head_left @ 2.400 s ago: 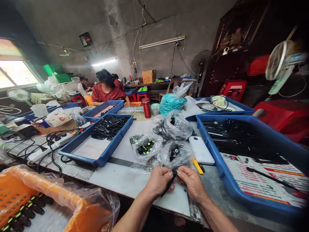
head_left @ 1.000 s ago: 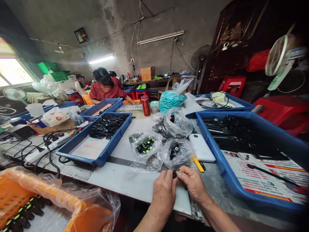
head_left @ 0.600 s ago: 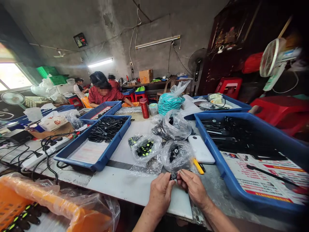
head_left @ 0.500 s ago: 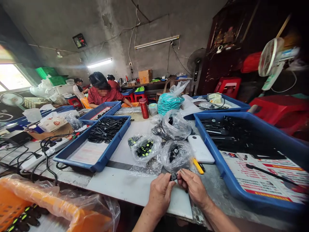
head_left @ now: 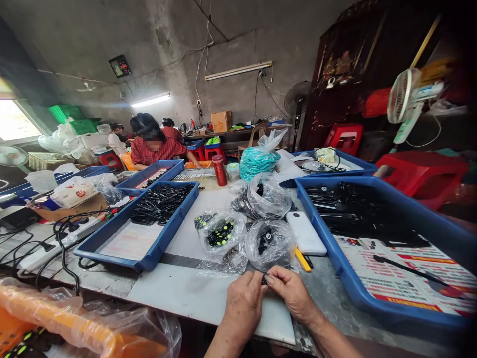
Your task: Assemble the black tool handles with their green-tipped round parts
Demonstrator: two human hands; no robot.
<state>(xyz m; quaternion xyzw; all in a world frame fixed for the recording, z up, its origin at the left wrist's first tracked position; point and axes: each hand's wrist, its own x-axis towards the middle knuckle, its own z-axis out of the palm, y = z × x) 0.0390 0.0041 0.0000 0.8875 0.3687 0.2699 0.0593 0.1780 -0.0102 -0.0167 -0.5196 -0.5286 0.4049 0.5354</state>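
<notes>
A small black round part (head_left: 265, 280) is pinched between my two hands above the front edge of the white board (head_left: 179, 291). My left hand (head_left: 244, 302) has its fingers closed on the part from the left, and my right hand (head_left: 292, 294) grips it from the right. Fingers cover most of the part. Just beyond them lies an open clear bag of black parts (head_left: 269, 244). To its left sits a bag of black and yellow-green pieces (head_left: 220, 232). A yellow-handled tool (head_left: 302, 259) lies near my right hand.
Blue trays with black strips stand left (head_left: 149, 261) and right (head_left: 345, 268). A white device (head_left: 306, 233), red bottle (head_left: 219, 170) and teal bag (head_left: 259, 161) are on the table. An orange crate (head_left: 85, 323) is at lower left. A person (head_left: 154, 146) sits across.
My hands have turned the black part and closed more tightly around it, so less of it shows. The whole view has shifted slightly.
</notes>
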